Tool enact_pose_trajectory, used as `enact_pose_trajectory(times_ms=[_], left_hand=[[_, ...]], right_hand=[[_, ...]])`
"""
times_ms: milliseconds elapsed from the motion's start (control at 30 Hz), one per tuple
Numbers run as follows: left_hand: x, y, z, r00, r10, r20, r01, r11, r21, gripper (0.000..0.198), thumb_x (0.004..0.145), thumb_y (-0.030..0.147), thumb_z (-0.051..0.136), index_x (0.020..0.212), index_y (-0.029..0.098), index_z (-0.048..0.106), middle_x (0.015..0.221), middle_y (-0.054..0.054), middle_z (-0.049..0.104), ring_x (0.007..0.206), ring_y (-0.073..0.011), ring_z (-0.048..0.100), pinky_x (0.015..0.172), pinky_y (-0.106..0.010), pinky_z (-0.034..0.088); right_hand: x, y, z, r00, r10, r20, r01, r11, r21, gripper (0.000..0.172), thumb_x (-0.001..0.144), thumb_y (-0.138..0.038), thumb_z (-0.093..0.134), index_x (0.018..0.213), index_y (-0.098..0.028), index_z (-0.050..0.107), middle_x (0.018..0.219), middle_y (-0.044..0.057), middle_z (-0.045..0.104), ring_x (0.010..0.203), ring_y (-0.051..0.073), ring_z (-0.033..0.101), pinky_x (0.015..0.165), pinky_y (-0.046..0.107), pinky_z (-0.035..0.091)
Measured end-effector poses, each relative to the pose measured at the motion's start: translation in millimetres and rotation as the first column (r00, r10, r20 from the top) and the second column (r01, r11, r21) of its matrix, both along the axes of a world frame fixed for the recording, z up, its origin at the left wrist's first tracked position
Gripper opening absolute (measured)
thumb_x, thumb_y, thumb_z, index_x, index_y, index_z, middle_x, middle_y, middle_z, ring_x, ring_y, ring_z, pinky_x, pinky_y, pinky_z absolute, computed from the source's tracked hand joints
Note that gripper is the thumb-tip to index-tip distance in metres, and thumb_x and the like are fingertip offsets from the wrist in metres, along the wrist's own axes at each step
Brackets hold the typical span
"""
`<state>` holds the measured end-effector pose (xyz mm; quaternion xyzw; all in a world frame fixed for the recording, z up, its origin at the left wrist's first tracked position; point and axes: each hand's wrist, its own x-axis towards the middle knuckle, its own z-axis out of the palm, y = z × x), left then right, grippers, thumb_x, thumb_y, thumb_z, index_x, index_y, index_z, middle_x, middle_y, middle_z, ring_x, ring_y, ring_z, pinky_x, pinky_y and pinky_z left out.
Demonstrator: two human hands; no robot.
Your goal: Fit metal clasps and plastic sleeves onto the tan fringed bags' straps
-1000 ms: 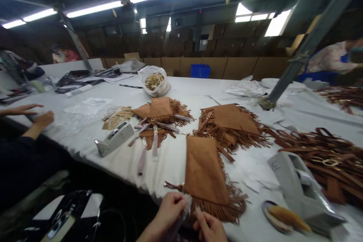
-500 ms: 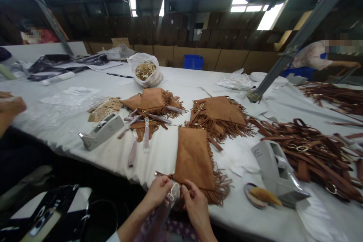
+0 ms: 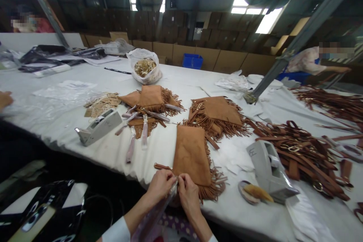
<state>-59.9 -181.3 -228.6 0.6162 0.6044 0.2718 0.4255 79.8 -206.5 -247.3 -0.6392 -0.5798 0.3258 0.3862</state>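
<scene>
At the table's near edge, my left hand (image 3: 160, 186) pinches the top of a strap in a clear plastic sleeve (image 3: 162, 210), which hangs down toward my lap. Close beside it, my right hand (image 3: 189, 196) is closed, fingertips pinched at the same end of the strap; the fingers cover the metal clasp. Just beyond both hands lies a tan suede fringed bag (image 3: 189, 155), its fringe spread to the right. A short brown zipper pull (image 3: 162, 166) sticks out from the bag's near left corner.
More fringed bags (image 3: 225, 111) lie behind, some with plastic-wrapped straps (image 3: 145, 132). Tape dispensers stand left (image 3: 99, 126) and right (image 3: 273, 172). Brown straps (image 3: 300, 151) are heaped at right, beside a slanted metal post (image 3: 272, 64). Another person's hand (image 3: 5, 99) shows at far left.
My hands have come closer together, and the clasp that showed between them is now covered by fingers. The other person's hand at left has moved partly out of view. The view has shifted slightly.
</scene>
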Motion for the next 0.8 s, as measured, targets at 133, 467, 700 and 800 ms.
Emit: enact_pose_trajectory(times_ms=[133, 467, 700, 800], left_hand=[[-7, 13, 9.4, 0.954, 0.032, 0.298, 0.017, 0.987, -0.158, 0.022, 0.065, 0.03, 0.061, 0.065, 0.009, 0.069, 0.056, -0.003, 0.06, 0.053, -0.0123, 0.049, 0.053, -0.025, 0.034], [-15, 22, 31.5, 0.893, -0.006, 0.45, 0.133, 0.959, -0.251, 0.029, 0.063, 0.04, 0.065, 0.063, 0.011, 0.065, 0.05, 0.003, 0.051, 0.047, -0.0084, 0.041, 0.047, -0.022, 0.028], [-46, -4, 33.7, 0.858, -0.034, 0.512, 0.245, 0.904, -0.351, 0.058, 0.074, 0.067, 0.05, 0.074, 0.011, 0.066, 0.059, -0.001, 0.061, 0.052, -0.0117, 0.051, 0.052, -0.022, 0.036], [-44, -17, 24.9, 0.852, -0.053, 0.52, 0.293, 0.873, -0.39, 0.055, 0.07, 0.066, 0.057, 0.071, 0.012, 0.065, 0.058, -0.001, 0.062, 0.048, -0.0115, 0.052, 0.047, -0.021, 0.034]], right_hand=[[5, -6, -1.5, 0.951, -0.095, -0.294, 0.004, 0.955, -0.296, 0.054, 0.077, -0.068, 0.045, 0.072, -0.017, 0.062, 0.052, 0.001, 0.059, 0.039, 0.014, 0.05, 0.039, 0.025, 0.034], [-18, -7, 17.0, 0.566, -0.238, -0.789, -0.271, 0.85, -0.451, 0.041, 0.057, -0.048, 0.081, 0.066, -0.013, 0.063, 0.054, -0.002, 0.056, 0.044, 0.003, 0.038, 0.038, 0.014, 0.025], [-20, -2, 23.2, 0.507, -0.279, -0.816, -0.298, 0.831, -0.47, 0.036, 0.053, -0.04, 0.085, 0.065, -0.014, 0.063, 0.051, -0.005, 0.053, 0.044, 0.003, 0.04, 0.041, 0.014, 0.031], [-21, -3, 21.4, 0.536, -0.267, -0.801, -0.288, 0.834, -0.471, 0.039, 0.055, -0.044, 0.084, 0.067, -0.013, 0.063, 0.048, -0.004, 0.052, 0.043, 0.005, 0.044, 0.04, 0.015, 0.031]])
